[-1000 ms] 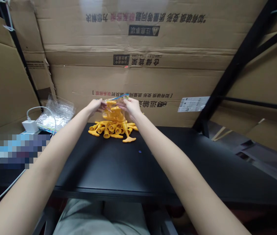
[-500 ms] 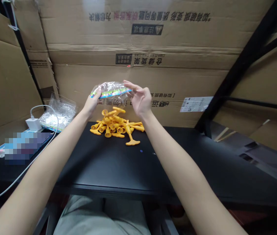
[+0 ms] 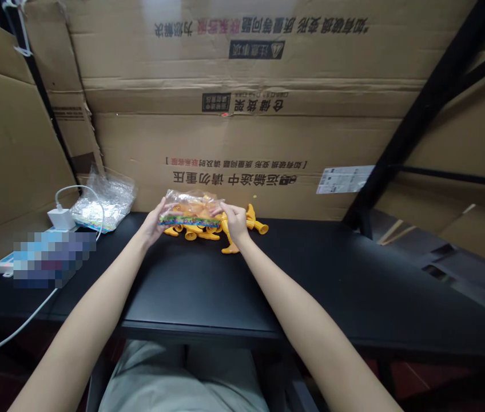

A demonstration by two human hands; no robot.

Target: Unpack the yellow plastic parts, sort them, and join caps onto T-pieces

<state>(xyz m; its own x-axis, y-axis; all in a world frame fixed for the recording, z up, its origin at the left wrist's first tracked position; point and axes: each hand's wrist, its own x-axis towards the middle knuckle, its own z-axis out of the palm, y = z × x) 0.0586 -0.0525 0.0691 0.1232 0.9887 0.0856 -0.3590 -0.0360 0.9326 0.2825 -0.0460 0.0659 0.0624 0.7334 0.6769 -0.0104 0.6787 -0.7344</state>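
Observation:
A clear plastic bag (image 3: pixel 191 205) with a colourful printed strip along its lower edge is stretched between my two hands. My left hand (image 3: pixel 155 222) grips its left end, and my right hand (image 3: pixel 234 220) grips the right end. Through and around the bag I see a pile of orange-yellow plastic pieces (image 3: pixel 203 234) with flared round ends and curved crossbars. One such piece (image 3: pixel 261 227) lies just right of my right hand. The bag hangs in front of the pile and partly hides it; whether it touches the pieces I cannot tell.
More clear bags (image 3: pixel 107 200) lie at the table's back left. Before them are a white charger (image 3: pixel 61 218) with its cable and a blurred-out object (image 3: pixel 54 260) on a power strip. Printed cardboard (image 3: pixel 242 137) walls the back. A black slanted post (image 3: pixel 418 114) stands at the right.
Both hands have lowered the bag from above the pile to in front of it. The right hand has closed on its end. One orange piece now lies farther right.

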